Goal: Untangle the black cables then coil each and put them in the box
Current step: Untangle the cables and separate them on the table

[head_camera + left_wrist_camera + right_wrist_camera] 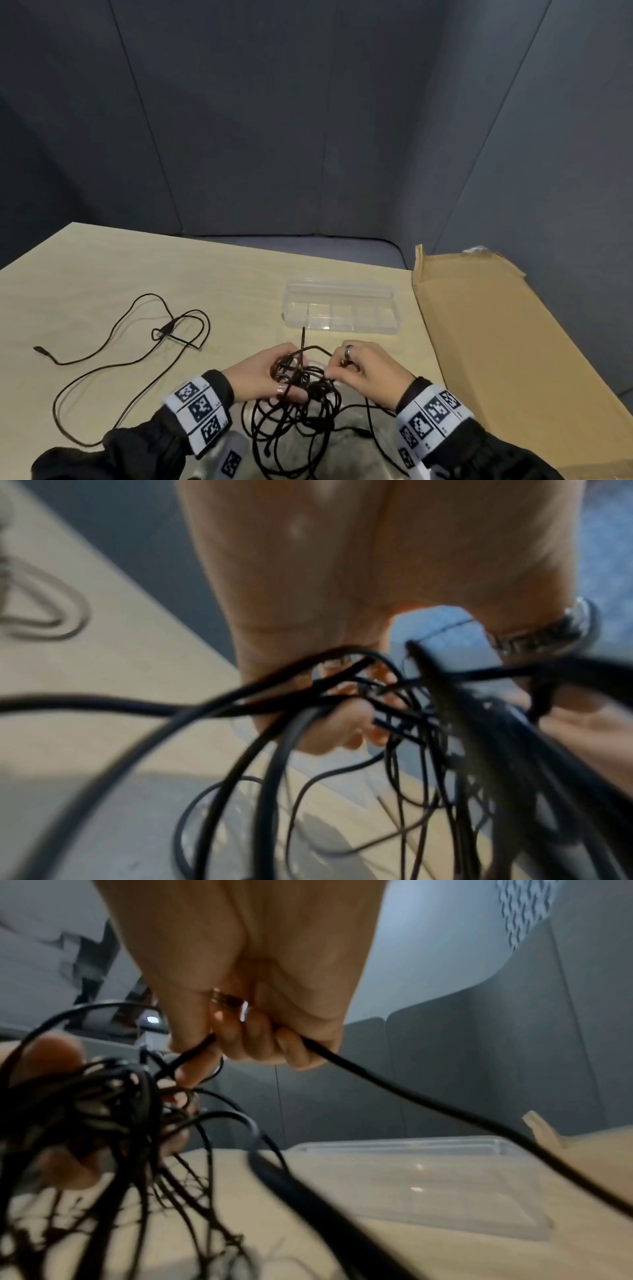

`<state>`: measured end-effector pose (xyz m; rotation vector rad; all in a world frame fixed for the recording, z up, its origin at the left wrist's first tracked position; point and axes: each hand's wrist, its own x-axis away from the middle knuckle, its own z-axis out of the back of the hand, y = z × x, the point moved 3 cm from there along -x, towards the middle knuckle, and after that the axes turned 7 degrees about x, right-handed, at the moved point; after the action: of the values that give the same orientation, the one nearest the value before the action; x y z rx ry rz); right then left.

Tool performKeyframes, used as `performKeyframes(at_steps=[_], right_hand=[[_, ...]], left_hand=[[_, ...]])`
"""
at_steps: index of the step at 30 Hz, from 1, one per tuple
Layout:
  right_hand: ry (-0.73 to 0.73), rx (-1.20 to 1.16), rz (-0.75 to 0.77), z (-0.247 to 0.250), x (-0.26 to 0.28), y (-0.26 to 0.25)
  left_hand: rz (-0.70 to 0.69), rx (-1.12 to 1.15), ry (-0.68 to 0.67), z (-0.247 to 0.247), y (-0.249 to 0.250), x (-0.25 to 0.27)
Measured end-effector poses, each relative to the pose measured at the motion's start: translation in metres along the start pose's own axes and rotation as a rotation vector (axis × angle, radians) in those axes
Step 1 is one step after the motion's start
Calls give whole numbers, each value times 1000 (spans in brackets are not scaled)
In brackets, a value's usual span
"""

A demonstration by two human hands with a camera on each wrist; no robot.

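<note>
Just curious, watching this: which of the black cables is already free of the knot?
The loose cable lying alone on the table's left side, touched by neither hand. The others form the tangle held between the left hand and right hand.

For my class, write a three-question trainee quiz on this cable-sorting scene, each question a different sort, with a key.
1. True or false: the clear box already holds a coiled cable.
2. Multiple choice: where does the loose cable lie? A) on the table to the left of the hands, B) inside the box, C) on the cardboard.
3. Short answer: what do the left hand and the right hand hold between them?

Key
1. False; its compartments look empty.
2. A
3. The tangled cables: the left hand holds the knot, the right hand's grip pinches one strand.
</note>
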<state>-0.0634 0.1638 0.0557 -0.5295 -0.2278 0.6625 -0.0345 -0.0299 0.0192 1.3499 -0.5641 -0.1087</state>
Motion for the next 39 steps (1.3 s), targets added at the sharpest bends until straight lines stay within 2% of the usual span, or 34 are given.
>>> performKeyframes(at_steps=[3,6,10,17,20,24,26,28,29,30,33,34,36,39], right_hand=[[88,-107,-27,16,0,-19],[209,-415,-104,33,2,-25],[384,-650,-123,48,6,-18],[607,-839,-161,62,10,-6],[568,-761,-235,58,6,5],[469,-265,-266,45,5,22],[545,-97,-272,42,11,22],[625,-88,-208,37,19,16],[590,-109,-181,33,21,14],[483,-124,-172,25,22,12],[8,-56,-199,-8,28,15],[-92,-33,-212,-18,32,19],[-172,-156,-231,-31,39,23],[-150,-425,-263,-42,45,23]], left_hand=[[-56,-90,-51,-14,14,-2],[-72,-98,-100,-21,25,-1],[20,-46,-106,-18,31,-3],[135,-31,-81,-11,21,-6],[93,132,-75,-7,17,-7],[125,521,-36,-7,10,-8],[158,653,-18,-10,7,-10],[192,723,0,-10,5,-10],[205,738,9,-10,4,-10],[213,750,20,-9,2,-10],[243,825,32,-5,-2,-11],[256,853,32,-4,-3,-11],[269,904,47,-3,-5,-11],[261,953,71,-2,-6,-13]])
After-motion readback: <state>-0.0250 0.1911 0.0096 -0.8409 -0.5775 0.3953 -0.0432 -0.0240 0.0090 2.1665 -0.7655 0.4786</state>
